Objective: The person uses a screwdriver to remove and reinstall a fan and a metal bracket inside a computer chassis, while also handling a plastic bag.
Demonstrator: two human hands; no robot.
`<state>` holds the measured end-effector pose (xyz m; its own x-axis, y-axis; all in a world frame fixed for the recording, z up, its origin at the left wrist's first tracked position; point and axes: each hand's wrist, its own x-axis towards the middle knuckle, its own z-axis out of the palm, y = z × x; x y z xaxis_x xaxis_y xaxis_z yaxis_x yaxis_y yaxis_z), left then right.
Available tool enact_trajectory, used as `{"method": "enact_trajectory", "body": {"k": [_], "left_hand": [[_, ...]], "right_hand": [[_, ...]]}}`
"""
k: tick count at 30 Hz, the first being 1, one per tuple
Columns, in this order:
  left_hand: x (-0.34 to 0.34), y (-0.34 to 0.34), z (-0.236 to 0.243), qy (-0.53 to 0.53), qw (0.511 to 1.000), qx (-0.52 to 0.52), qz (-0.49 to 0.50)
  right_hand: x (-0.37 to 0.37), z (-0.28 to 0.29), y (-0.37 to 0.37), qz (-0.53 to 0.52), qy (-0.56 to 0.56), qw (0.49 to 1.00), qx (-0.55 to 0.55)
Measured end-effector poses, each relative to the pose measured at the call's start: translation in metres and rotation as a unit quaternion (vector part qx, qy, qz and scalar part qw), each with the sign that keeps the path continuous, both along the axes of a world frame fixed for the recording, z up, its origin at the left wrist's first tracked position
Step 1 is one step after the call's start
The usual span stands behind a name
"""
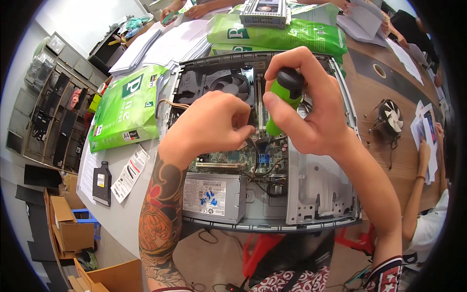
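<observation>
An open desktop computer case lies flat on the table in front of me. My right hand is wrapped round a green and black screwdriver, held handle up over the circuit board; its tip is hidden. Beside it, my left hand hovers over the board with fingers curled and thumb drawn in. Whatever those fingers pinch, if anything, is hidden. Behind the left hand sits a black fan inside the case. A silver power supply fills the near left corner, with several small blue pieces on its label.
Green paper packs flank the case at left and behind, one bearing a metal power supply unit. A cooling fan rests on the brown table at right. A black drive caddy lies at left. Other people handle papers around the table.
</observation>
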<state>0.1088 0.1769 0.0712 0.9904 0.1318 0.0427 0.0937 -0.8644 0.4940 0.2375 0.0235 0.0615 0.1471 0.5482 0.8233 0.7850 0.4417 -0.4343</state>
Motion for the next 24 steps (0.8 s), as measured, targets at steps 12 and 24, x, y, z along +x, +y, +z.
{"method": "enact_trajectory", "body": {"k": [12, 24], "left_hand": [[0.002, -0.003, -0.003, 0.021, 0.999, 0.023, 0.01], [0.002, -0.004, -0.005, -0.031, 0.999, -0.01, 0.005]], "right_hand": [[-0.003, -0.002, -0.001, -0.034, -0.029, 0.999, -0.011], [-0.005, -0.015, 0.007, -0.023, -0.035, 0.998, -0.057]]}}
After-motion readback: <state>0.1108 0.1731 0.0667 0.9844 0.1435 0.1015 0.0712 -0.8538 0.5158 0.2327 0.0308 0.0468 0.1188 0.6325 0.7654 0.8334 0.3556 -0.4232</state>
